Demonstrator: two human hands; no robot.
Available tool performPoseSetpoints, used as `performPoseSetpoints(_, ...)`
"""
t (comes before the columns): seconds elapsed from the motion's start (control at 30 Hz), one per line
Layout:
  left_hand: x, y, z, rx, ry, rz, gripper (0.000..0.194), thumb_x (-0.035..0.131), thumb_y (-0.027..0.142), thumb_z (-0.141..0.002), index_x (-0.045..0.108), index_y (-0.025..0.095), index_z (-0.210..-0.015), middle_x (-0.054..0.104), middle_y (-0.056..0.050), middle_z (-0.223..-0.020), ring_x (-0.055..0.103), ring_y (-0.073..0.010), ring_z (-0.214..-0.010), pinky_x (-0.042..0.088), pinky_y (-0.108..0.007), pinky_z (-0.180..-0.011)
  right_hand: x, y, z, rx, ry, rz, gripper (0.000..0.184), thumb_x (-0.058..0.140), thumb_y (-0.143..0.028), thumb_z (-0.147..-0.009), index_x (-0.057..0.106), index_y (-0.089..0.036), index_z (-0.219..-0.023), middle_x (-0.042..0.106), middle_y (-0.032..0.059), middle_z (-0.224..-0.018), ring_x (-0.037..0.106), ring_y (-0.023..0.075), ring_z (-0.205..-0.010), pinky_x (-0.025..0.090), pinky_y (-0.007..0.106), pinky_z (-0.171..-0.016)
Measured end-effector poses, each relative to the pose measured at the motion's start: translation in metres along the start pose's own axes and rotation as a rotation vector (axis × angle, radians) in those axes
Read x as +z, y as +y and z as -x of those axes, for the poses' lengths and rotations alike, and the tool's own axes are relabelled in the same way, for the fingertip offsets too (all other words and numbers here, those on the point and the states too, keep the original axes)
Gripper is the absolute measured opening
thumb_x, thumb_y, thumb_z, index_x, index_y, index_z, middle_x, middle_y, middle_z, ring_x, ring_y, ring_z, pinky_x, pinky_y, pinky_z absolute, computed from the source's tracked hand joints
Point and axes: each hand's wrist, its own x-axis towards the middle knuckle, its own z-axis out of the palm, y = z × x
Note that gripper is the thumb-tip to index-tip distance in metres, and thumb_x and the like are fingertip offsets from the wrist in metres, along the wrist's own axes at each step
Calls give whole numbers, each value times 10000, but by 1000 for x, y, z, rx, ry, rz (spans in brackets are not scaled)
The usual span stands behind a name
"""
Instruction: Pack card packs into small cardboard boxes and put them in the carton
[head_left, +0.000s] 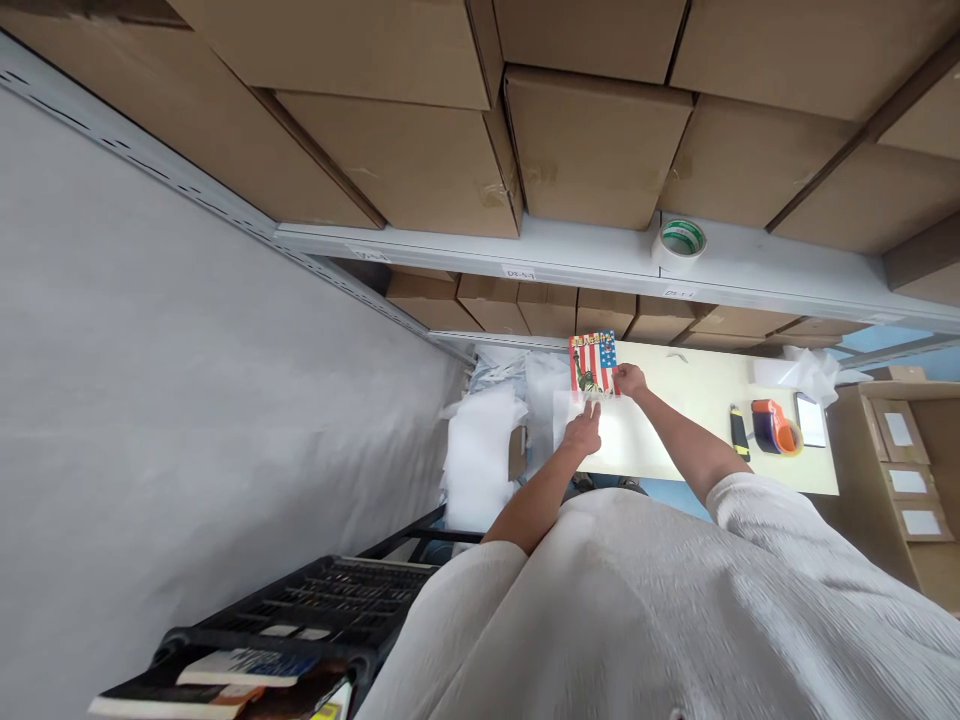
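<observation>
A book [592, 362] with a red, white and blue flag cover and a green statue figure lies on the pale table [675, 390]. Its lower end meets a thin white translucent sheet or sleeve [564, 412]; whether it sits inside or on top I cannot tell. My right hand [631, 381] pinches the book's right edge near the lower corner. Below it, my left hand [585, 432] rests on the white wrapping at the book's bottom edge, fingers stretched out.
White foam sleeves [480, 450] are piled left of the table. On its right lie a yellow-black cutter [739, 433], an orange tape dispenser [772, 425] and a white-faced device [810, 418]. Tape [679, 243] sits on the shelf above, with cartons [592, 150]. A black crate [330, 600] holds books.
</observation>
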Motion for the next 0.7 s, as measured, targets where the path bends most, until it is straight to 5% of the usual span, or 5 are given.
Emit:
performPoseSetpoints(0.2, 5, 1, 0, 15, 23, -41, 1017, 647, 245, -845, 241, 206, -1777, 72, -164, -1876, 473, -431, -1570, 490, -545, -1207, -29, -17, 14, -215, 104, -101, 230, 618, -270, -993, 781, -222, -1147, 837, 63, -1108, 753, 244, -1010, 579, 298, -898)
performPoseSetpoints(0.33, 0, 6, -8, -8, 11, -115, 988, 644, 251, -862, 256, 224, -1770, 119, -159, -1872, 477, -409, -1572, 484, -532, -1219, -58, -7, 25, -344, 139, -216, 283, 616, -344, -986, 776, -212, -1179, 835, 87, -1139, 757, 270, -1018, 595, 346, -912)
performPoseSetpoints(0.53, 3, 8, 0, -83, 124, -105, 748, 573, 200, -950, 451, 226, -1688, 199, -138, -1864, 543, -387, -1529, 498, -479, -1214, -61, 60, 59, -230, 81, -322, 252, 647, -397, -903, 778, -227, -1036, 817, 40, -949, 732, 235, -907, 602, 340, -846)
performPoseSetpoints(0.7, 37, 11, 27, -104, 315, -59, 703, 554, 120, -944, 509, 207, -1640, 400, -153, -1780, 486, -338, -1579, 433, -452, -1285, -41, 127, 94, -51, 33, -382, 248, 670, -437, -847, 761, -222, -929, 766, 10, -817, 704, 211, -811, 592, 329, -797)
